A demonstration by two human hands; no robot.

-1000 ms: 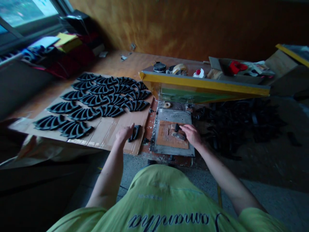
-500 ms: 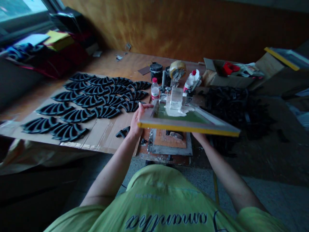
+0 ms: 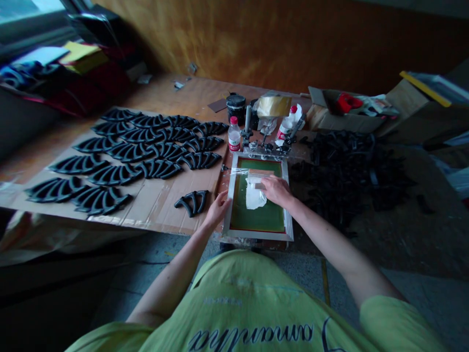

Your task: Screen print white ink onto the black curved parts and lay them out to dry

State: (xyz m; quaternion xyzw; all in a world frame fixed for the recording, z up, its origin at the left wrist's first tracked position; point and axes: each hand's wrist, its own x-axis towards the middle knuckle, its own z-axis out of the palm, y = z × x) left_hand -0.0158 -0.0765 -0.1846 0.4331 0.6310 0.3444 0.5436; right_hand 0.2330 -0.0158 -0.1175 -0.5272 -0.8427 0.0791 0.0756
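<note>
A screen printing frame [image 3: 288, 217] lies flat at the table's front edge, its green mesh [image 3: 269, 217] facing up. White ink [image 3: 255, 199] is pooled on the middle of the mesh. My right hand [image 3: 277, 190] is closed around a squeegee [image 3: 261, 173] that stands on the mesh just behind the ink. My left hand [image 3: 219, 209] grips the frame's left edge, with some fingers hidden. Left of that hand, a single black curved ribbed part [image 3: 192, 202] rests on the cardboard [image 3: 157, 200].
Several rows of black ribbed parts [image 3: 128, 152] cover the cardboard at left. More black parts [image 3: 351, 171] are heaped at right. Behind the frame stand red-capped bottles [image 3: 234, 135], a black tub [image 3: 236, 106] and a tape roll [image 3: 274, 106]. An open carton [image 3: 351, 122] sits back right.
The frame has come down from a raised, tilted position to lie flat. My right hand has moved from beneath it onto the squeegee. My left hand has shifted lower along the left edge.
</note>
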